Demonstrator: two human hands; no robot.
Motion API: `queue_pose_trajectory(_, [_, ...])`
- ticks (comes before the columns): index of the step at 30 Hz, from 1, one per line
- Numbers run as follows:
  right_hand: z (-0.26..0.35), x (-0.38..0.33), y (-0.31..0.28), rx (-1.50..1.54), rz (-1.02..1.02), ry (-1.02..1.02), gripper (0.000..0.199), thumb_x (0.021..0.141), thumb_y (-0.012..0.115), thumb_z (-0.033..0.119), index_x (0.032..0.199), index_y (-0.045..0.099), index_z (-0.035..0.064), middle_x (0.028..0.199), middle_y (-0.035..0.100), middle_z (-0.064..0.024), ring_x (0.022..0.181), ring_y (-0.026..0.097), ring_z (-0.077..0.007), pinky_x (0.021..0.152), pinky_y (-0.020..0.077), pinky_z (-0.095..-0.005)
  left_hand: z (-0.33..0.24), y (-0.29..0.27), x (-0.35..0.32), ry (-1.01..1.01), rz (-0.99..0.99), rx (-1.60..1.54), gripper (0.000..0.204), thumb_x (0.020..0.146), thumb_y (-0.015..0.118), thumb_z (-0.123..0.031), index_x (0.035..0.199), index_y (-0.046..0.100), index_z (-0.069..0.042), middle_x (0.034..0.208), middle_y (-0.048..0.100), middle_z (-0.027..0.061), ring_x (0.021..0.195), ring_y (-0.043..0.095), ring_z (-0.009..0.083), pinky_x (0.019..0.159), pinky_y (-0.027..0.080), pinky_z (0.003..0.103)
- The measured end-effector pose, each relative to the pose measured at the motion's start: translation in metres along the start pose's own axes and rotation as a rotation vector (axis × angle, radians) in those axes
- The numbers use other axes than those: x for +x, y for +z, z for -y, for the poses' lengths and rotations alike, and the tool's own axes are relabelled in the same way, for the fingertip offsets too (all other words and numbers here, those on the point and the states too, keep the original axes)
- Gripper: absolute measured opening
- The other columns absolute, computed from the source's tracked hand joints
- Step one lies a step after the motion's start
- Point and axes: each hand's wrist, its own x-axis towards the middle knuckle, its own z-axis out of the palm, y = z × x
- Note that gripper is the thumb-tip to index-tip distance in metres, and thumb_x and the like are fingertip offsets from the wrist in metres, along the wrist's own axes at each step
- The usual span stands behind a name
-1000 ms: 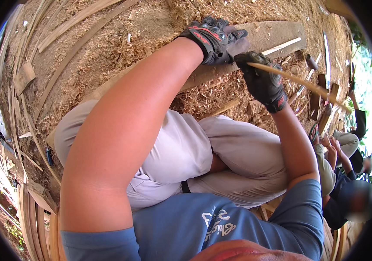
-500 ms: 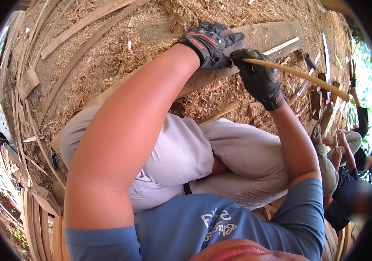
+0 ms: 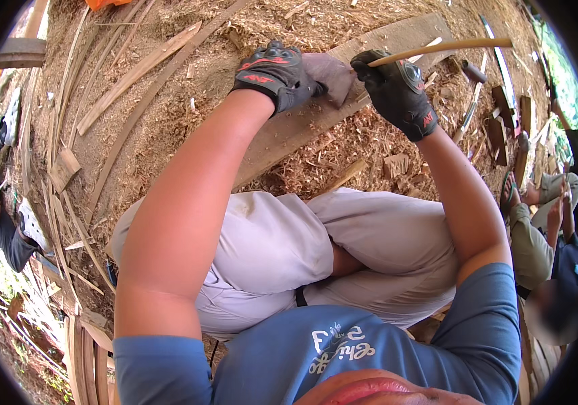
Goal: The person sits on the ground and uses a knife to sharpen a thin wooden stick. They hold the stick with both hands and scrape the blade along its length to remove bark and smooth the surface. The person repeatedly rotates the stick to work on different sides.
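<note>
My left hand (image 3: pixel 274 75), in a black glove with red trim, is closed on a greyish-purple sheet that looks like sandpaper (image 3: pixel 333 75). The sheet spreads out from its fingers toward the right. My right hand (image 3: pixel 397 93), gloved the same way, grips one end of a thin, slightly curved wooden stick (image 3: pixel 454 47). From that fist the stick points off to the right, raised above the ground. Between the two hands there is a small gap, and the sheet does not touch the stick. Beneath them lies a long flat wooden board (image 3: pixel 404 34).
Sawdust and shavings cover the ground (image 3: pixel 323 152). Long wood strips (image 3: pixel 140 74) lie at the left. A dark cylindrical piece (image 3: pixel 473 71), a long blade (image 3: pixel 498 57) and wood blocks (image 3: pixel 497 138) lie to the right. Other people sit at the far left (image 3: pixel 12 223) and far right (image 3: pixel 539 243).
My left hand has moved left, away from the right hand, with the sheet now showing between them. The stick has swung up from its downward slant, and the head view has shifted.
</note>
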Motion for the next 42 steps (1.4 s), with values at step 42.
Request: queue_pose_trajectory(42, [0.014,-0.01,0.019,0.089,0.139,-0.103,0.02,0.105,0.057,0.02,0.113,0.073,0.0095,0.089,0.073,-0.0163,0.083,0.071,-0.0359,0.071,0.0564,-0.0456,-0.004,0.017,-0.016,0.224,-0.389,0.245,0.074,0.097,0.064,-0.047,0.163,0.035,-0.03,0.161,0.045,0.0181,0.147,0.045,0.0396,0.12,0.038,0.053])
